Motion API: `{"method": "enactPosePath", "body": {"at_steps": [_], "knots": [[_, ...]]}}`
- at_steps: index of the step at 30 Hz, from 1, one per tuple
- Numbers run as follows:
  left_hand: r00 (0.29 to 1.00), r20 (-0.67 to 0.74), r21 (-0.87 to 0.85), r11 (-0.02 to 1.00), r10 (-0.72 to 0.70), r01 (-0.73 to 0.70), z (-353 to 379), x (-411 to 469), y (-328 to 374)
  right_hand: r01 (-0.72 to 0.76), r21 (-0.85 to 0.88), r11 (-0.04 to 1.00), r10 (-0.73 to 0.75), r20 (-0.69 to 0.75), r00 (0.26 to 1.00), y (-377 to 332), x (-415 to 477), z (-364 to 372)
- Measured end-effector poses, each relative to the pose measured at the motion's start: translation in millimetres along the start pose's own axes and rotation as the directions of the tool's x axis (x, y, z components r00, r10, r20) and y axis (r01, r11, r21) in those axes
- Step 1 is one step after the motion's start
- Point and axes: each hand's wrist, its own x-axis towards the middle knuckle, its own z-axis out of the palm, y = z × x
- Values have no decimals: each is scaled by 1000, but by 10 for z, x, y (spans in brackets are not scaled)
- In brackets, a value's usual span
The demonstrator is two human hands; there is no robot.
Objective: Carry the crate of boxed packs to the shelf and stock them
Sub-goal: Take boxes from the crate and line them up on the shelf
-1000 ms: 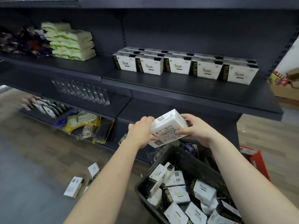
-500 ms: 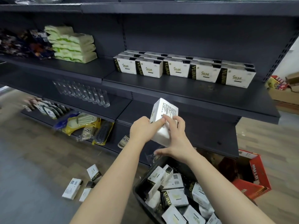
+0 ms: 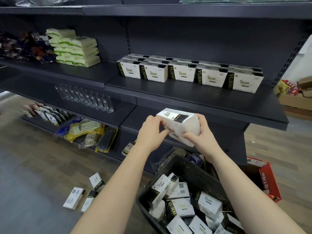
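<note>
Now stocking is in hand: the left hand (image 3: 152, 130) and right hand (image 3: 200, 132) both have their grip closed on one boxed pack (image 3: 182, 124), above the crate (image 3: 194, 171). Next it likely needs lifting to the shelf (image 3: 168, 92), label forward, before the standing row (image 3: 182, 73).
</note>
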Motion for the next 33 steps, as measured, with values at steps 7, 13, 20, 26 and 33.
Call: {"method": "enactPosePath", "body": {"at_steps": [7,13,20,26,33], "knots": [[995,-91,50,998,37,-32,-69,-7,26,-62,149,987,43,127,991,31,22,-336],[951,306,-105,994,55,-24,-207,86,64,-89,188,978,46,223,974,118,68,-512],[977,211,131,991,3,-31,-100,215,123,14,-327,945,34,139,990,33,146,-538],[987,123,241,962,101,-128,-32,355,160,115,-740,663,-42,117,992,-13,407,-333],[988,83,194,970,130,-144,-117,758,-45,48,-790,611,-82,-3,997,14,840,-158]]}}
